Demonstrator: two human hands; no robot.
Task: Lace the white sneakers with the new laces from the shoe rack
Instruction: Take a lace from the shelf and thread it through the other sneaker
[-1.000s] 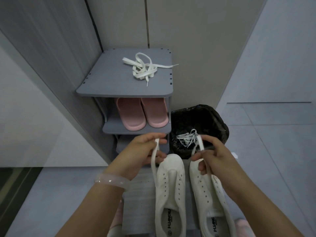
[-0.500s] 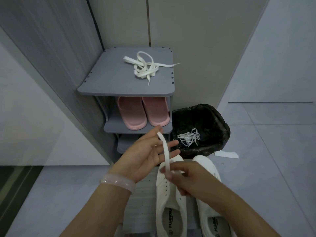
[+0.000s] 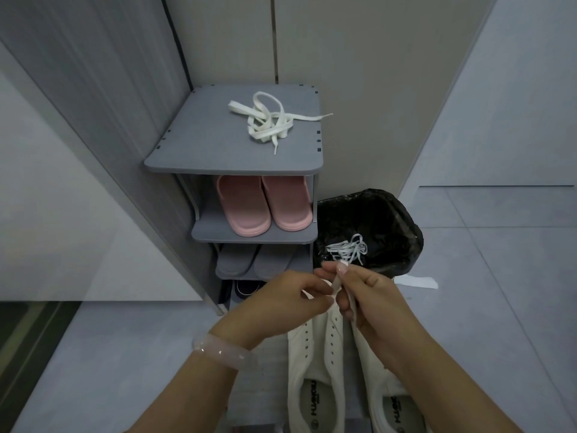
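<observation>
Your left hand [image 3: 281, 295] and right hand [image 3: 371, 295] both pinch one lace [image 3: 335, 284] above the left sneaker [image 3: 315, 354], which stands eyelets-empty on the floor beside the right sneaker [image 3: 374, 367]. Find the tip and feed the toe-end eyelets first. The new laces [image 3: 268, 120] lie atop the shoe rack [image 3: 199, 145].

Two white sneakers [image 3: 315, 370] stand side by side, toes away from the person, just below both hands; their rows of eyelets show bare. The left hand [image 3: 281, 304] and right hand [image 3: 371, 298] meet over the toes, each pinching a white lace [image 3: 336, 284] between them. A loose tangle of white laces [image 3: 270, 121] lies on the top shelf of the grey rack [image 3: 193, 151], well beyond the hands.
</observation>
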